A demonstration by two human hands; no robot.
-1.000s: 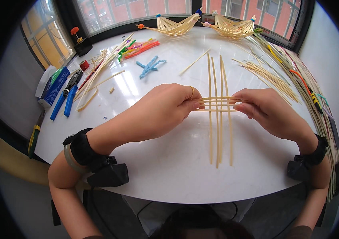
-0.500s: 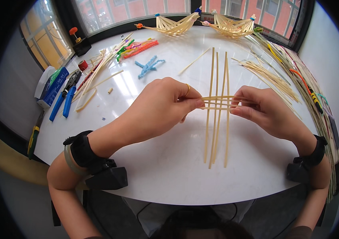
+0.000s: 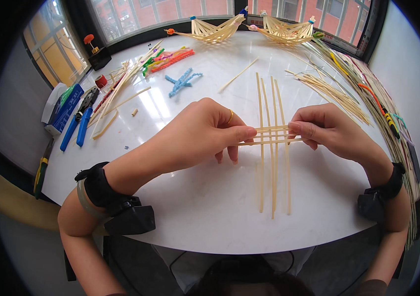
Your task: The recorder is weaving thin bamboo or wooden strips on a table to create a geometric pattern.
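Between my hands is a small lattice of pale flat bamboo-like strips. Several long strips [image 3: 273,187] run away from me, crossed by about three crosswise strips [image 3: 279,141]. My left hand [image 3: 200,133] pinches the crosswise strips at their left with thumb and index finger, its other fingers curled below. On the right side my right hand [image 3: 326,128] pinches them likewise, close to the crossing. The far ends of the crosswise strips are hidden by my fingers. The lattice appears held slightly above the white table [image 3: 210,217], its long strips spreading a little.
Blue-handled pliers [image 3: 83,127] and a blue box [image 3: 65,109] are at the left. Fuzzy blue stems [image 3: 180,84] lie mid-table, a loose strip [image 3: 238,75] beside them. Woven boat-shaped pieces [image 3: 215,32] stand by the window. Strip bundles [image 3: 336,93] line the right.
The lattice has come slightly toward me and tilted, its long strips now leaning the other way. The crosswise strips have spread apart. My left fingers now extend below the strips.
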